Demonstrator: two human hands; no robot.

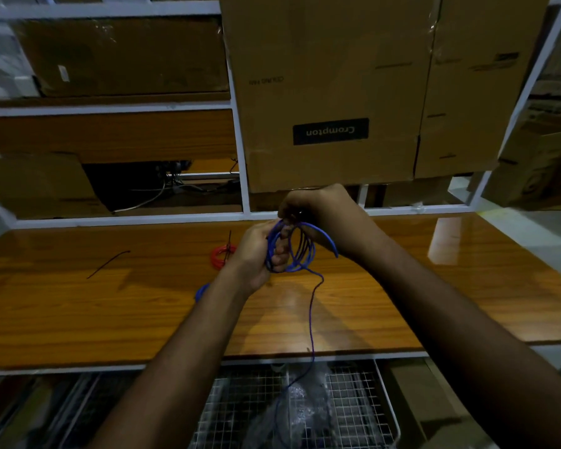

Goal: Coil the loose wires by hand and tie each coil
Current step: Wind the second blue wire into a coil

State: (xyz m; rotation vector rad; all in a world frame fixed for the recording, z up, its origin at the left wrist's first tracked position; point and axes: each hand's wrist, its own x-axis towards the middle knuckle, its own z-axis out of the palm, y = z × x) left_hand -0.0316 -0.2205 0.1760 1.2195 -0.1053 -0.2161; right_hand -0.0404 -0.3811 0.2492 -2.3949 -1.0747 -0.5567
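My left hand (259, 254) grips a coil of blue wire (300, 254) above the wooden table (110, 303), fingers curled round several loops. My right hand (318, 215) pinches the wire at the top of the coil. The wire's loose tail (311, 319) hangs from the coil, crosses the table's front edge and drops toward the wire basket below. A red coil (219, 254) with a black tie round it lies on the table just left of my left hand. Another blue coil (201, 291) shows partly under my left forearm.
A loose black cable tie (107, 264) lies on the table to the left. Large cardboard boxes (331, 92) fill the white shelf frame behind the table. A wire mesh basket (353, 403) with plastic bags sits below the table's front edge.
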